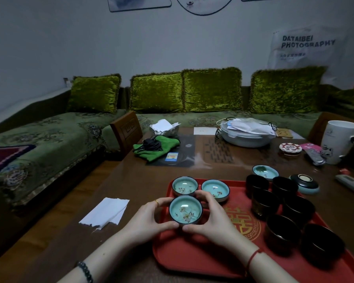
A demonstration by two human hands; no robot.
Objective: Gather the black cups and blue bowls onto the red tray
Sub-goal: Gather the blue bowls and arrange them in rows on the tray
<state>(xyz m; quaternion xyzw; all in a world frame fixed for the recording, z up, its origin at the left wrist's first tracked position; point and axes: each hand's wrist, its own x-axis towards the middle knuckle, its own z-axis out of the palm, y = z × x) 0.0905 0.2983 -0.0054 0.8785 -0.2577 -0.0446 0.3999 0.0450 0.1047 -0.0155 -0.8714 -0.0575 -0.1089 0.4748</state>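
Both my left hand and right hand cup the blue bowl; I'd seat it flat at the red tray's nine o'clock edge, then release.

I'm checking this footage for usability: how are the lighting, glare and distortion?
Head view: dim, bluish light; a pale glare patch on the glossy table; wide-angle bending stretches the tray and the edges; the wall banner looks smeared; the bowl between both hands stays sharp.
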